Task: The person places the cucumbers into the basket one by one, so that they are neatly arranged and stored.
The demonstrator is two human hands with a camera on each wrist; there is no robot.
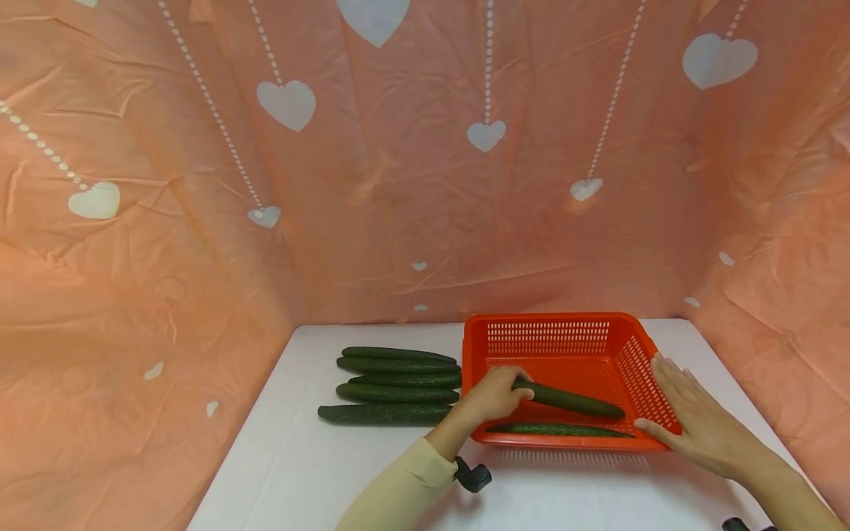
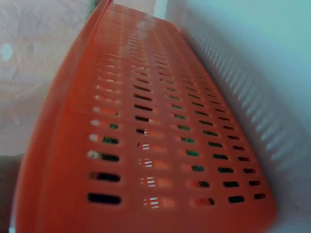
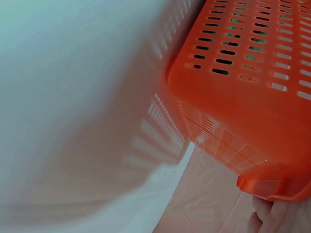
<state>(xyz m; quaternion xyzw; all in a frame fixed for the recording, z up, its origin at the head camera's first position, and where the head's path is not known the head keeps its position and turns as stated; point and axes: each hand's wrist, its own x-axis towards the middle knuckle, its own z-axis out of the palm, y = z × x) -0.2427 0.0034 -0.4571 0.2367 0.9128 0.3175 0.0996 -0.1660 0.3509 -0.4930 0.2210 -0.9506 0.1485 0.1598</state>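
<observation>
In the head view an orange-red basket (image 1: 551,442) stands on the right part of the table. My left hand (image 1: 494,394) grips the left end of a cucumber (image 1: 571,400) inside it. Another cucumber (image 1: 561,429) lies along the basket's front wall. My right hand (image 1: 704,428) rests on the basket's right rim with its fingers straight. The left wrist view is filled by the basket's slotted wall (image 2: 126,121). Fingers of my right hand (image 3: 279,216) show under the basket rim (image 3: 272,187) in the right wrist view.
Several cucumbers (image 1: 392,414) lie side by side on the white table (image 1: 279,457), left of the basket. A pink curtain (image 1: 372,221) with white hearts stands behind and at both sides. A black wrist mount (image 1: 473,476) hangs below my left sleeve.
</observation>
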